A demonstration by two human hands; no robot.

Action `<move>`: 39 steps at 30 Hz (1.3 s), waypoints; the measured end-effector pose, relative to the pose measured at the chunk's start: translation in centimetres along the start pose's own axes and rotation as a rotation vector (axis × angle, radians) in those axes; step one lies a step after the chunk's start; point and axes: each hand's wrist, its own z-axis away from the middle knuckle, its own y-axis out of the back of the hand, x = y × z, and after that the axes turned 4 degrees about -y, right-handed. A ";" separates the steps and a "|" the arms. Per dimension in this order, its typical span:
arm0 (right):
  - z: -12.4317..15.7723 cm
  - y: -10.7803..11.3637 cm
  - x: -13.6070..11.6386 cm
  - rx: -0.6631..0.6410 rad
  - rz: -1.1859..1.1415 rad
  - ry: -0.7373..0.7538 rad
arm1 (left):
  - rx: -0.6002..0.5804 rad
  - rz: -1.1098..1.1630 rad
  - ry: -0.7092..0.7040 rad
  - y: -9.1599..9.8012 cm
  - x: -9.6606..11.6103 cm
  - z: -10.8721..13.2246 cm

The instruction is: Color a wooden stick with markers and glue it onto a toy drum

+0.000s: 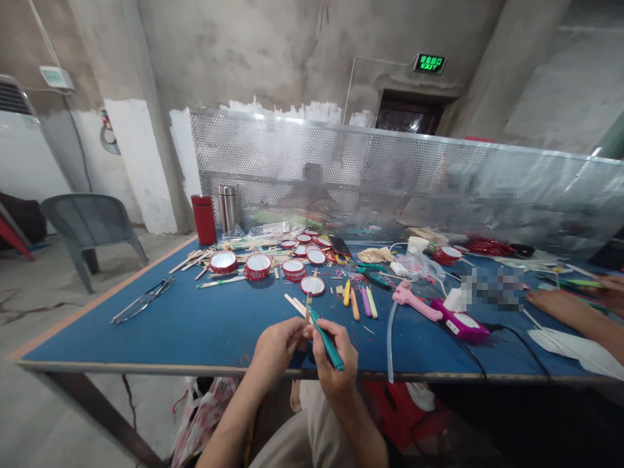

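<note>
Near the table's front edge, my left hand (pixel 280 348) is closed around a narrow wooden stick (pixel 308 311), held upright with its top showing above the fingers. My right hand (pixel 337 354) grips a thick teal marker (pixel 329 344); its upper end meets or nearly meets the stick, which I cannot tell exactly. Pale wooden sticks (pixel 295 303) lie just beyond my fingers. Behind them sits a small red-sided drum (pixel 312 285) with a white top. To the right lie yellow (pixel 346 293), orange (pixel 354 305) and purple (pixel 365 301) marker-like sticks.
Several more red drums (pixel 257 266) and loose sticks cover the table's back. Metal tongs (pixel 142 300) lie left; a red flask (pixel 203 220) stands behind. Rightward are a pink glue gun (pixel 416 302), a purple box (pixel 459 320) with cables, and another person's hand (pixel 560 304). A perforated metal screen (pixel 273 162) stands behind.
</note>
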 end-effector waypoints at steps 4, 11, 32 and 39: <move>-0.2 0.1 -0.3 0.009 0.030 0.010 | -0.010 0.009 0.011 0.1 0.1 0.0; 0.4 0.2 0.2 -0.034 0.009 -0.044 | -0.009 0.002 0.020 0.1 0.1 0.0; 0.3 0.0 0.3 0.013 -0.015 -0.034 | 0.004 -0.016 0.003 -0.1 -0.1 0.0; 0.3 0.1 0.4 -0.002 -0.016 -0.026 | 0.010 -0.005 0.004 -0.1 0.0 -0.1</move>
